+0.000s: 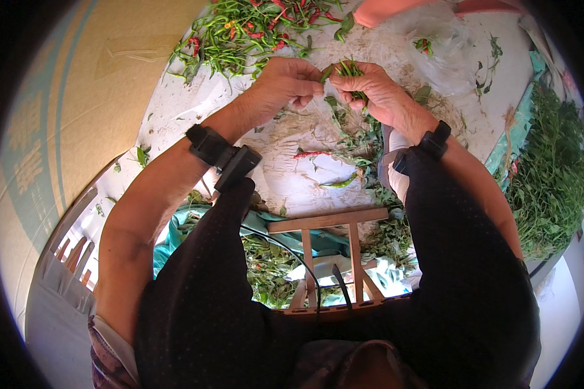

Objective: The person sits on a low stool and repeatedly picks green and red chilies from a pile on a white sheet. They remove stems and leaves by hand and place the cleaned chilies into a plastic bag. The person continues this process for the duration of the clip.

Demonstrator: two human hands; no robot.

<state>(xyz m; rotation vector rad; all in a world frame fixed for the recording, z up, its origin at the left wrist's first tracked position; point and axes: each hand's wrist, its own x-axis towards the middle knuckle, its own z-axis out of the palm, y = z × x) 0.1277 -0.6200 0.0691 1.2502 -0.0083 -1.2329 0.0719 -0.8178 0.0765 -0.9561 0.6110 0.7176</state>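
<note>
My right hand [370, 87] is closed around a small bunch of green chili peppers [349, 70], whose ends stick out above the thumb and below the fingers. Facing it, my left hand [289, 82] pinches a small green piece [326, 74] at the fingertips, close to that bunch. Whether this piece is a chili or a leaf cannot be made out. Just beyond my left hand lies a pile of green and red chili peppers [233, 44] with some leaves. Between my knees, a red chili [312, 154] and a green chili [340, 183] lie on the soiled white sheet [272, 170].
A large cardboard box [112, 63] stands at the left. To the right are a clear plastic bag [443, 63] with a few chilies and a heap of leafy green plants [547, 180]. A wooden stool [328, 221], a teal cloth [272, 228] and stripped leaves [267, 262] are below me.
</note>
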